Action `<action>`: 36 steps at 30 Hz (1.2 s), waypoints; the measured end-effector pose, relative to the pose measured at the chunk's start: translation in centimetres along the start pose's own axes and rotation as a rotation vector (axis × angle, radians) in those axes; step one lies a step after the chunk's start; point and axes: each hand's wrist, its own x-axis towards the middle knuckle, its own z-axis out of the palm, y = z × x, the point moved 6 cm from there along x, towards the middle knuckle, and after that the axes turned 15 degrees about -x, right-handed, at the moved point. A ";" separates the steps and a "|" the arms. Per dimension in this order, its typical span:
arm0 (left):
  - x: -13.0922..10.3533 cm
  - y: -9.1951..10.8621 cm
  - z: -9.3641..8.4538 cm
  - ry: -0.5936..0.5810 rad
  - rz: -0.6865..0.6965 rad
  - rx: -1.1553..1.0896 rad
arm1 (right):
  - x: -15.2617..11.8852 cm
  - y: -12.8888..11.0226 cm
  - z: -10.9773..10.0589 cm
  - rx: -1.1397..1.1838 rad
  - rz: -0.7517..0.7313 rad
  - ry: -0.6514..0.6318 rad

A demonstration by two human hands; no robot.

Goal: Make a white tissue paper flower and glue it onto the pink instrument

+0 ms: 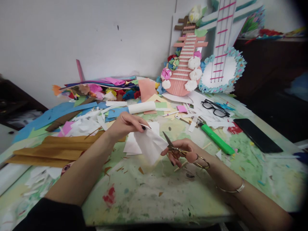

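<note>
My left hand pinches the upper edge of a thin white paper sheet, which hangs down over the table. In my right hand is a pair of scissors with brass-coloured handles; its blades point up and to the left, close to the paper's right edge. The right fingertips are at the paper's lower right corner, and whether they grip it I cannot tell. Behind the hanging sheet, more white paper lies on the table.
A green utility knife, a black phone and glasses lie to the right. Brown crepe paper and white scraps cover the left. Against the wall stand a pink paper instrument and a blue-edged one.
</note>
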 end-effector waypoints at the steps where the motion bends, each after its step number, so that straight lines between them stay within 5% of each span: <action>1: 0.0 0.2 0.1 -0.017 0.004 0.035 | 0.0 0.0 0.0 0.002 -0.005 0.005; 6: 0.1 1.3 1.4 -0.101 0.026 0.160 | 0.0 -0.1 0.0 0.026 0.009 0.033; 18: 0.1 1.0 2.8 0.068 0.043 0.129 | -0.1 0.2 0.0 0.036 0.039 0.067; 27: 0.0 1.5 3.6 -0.052 -0.004 0.207 | -0.1 -0.1 0.3 -0.005 0.025 0.051; 36: 0.0 1.7 3.8 -0.051 -0.009 0.259 | -0.2 0.3 0.3 0.051 0.011 0.033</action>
